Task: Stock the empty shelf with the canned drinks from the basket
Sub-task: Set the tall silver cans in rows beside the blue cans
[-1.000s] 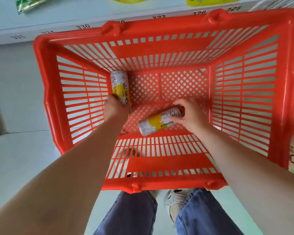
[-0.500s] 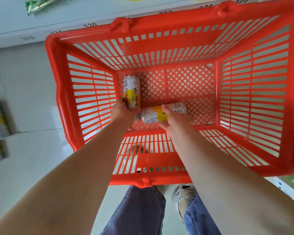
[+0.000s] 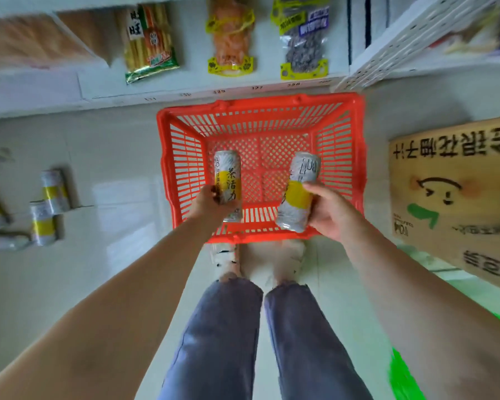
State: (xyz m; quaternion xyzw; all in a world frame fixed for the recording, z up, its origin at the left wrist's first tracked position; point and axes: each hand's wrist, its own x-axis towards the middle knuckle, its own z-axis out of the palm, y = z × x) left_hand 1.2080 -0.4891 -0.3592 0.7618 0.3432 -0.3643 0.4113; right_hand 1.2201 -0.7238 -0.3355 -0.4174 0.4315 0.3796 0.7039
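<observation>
Each grip holds one can, left hand (image 3: 211,204) on can (image 3: 228,180), right hand (image 3: 331,210) on can (image 3: 299,194), long axes pointing far, with the stocked cans (image 3: 45,206) well left, nearer the left hand.

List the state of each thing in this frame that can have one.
Left hand: grips a can.
Right hand: grips a can.
Left can: lifted, held above the basket.
Right can: lifted, tilted.
Basket: on the floor, no cans visible inside.
Cans on the left: some upright, some lying.
</observation>
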